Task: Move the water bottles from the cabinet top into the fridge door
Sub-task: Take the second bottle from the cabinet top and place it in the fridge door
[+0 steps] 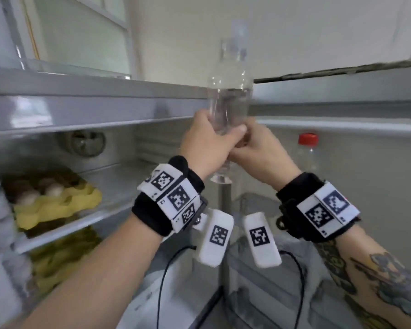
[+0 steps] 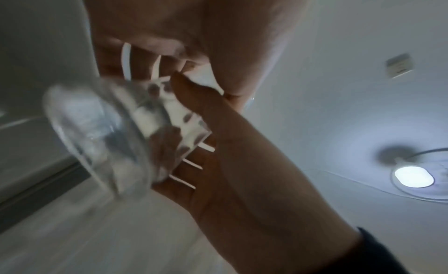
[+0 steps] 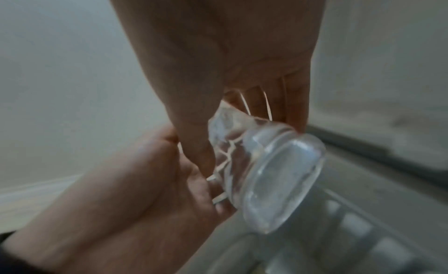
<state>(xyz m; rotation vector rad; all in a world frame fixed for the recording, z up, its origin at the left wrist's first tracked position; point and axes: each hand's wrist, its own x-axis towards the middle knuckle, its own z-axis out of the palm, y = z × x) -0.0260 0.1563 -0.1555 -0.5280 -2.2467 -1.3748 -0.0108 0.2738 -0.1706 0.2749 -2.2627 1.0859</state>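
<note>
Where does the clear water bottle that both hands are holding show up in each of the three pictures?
Head view: the clear bottle stands upright at centre, above the two hands.
Left wrist view: its base sits left of centre, blurred, pointing at the camera.
Right wrist view: its base sits right of centre, lower down.
Shared landmark: the left hand and right hand wrapped round the bottle's lower half, seen in every view.

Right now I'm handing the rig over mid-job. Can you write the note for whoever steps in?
Left hand: grips the clear water bottle low on its body.
Right hand: grips the same bottle from the other side.
The bottle is upright in the air, in front of the open fridge.
Done: a red-capped bottle already stands in the fridge door.
Left: lower the held bottle into the door. The cabinet top is out of view, so check for more.
</note>
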